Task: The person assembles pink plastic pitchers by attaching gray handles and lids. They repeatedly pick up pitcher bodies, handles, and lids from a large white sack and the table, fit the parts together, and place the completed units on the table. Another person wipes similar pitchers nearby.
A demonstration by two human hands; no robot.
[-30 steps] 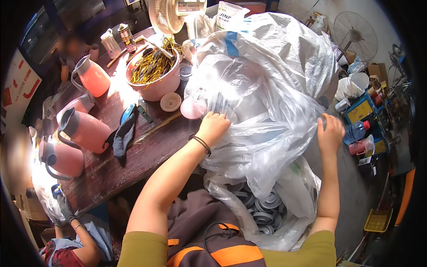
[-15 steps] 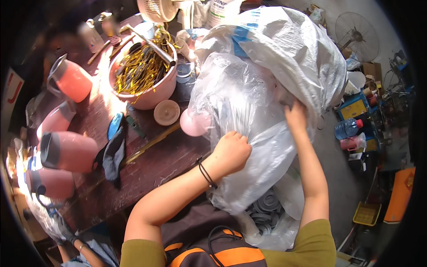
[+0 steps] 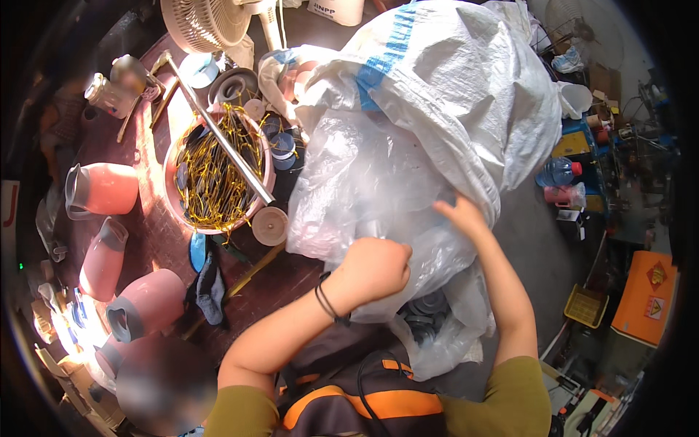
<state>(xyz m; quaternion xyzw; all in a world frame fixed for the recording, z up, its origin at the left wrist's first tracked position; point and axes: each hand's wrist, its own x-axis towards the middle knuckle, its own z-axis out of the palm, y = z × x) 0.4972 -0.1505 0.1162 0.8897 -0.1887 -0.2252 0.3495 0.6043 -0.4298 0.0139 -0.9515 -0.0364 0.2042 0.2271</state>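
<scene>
A large clear plastic bag lies across the table edge, under a white woven sack with a blue stripe. My left hand, a black band at its wrist, is clenched on a fold of the clear bag near my chest. My right hand presses its fingers into the bag just under the woven sack's edge. Grey round parts show through the bag's lower end.
On the dark wooden table stand a pink basin of yellow wire pieces with a metal rod across it, several pink jugs, a round lid and a fan. Crates and an orange box crowd the floor at right.
My left hand has drawn back toward me and closed on the bag. My right hand rose from the bag's right side to under the woven sack. The view has tilted left.
</scene>
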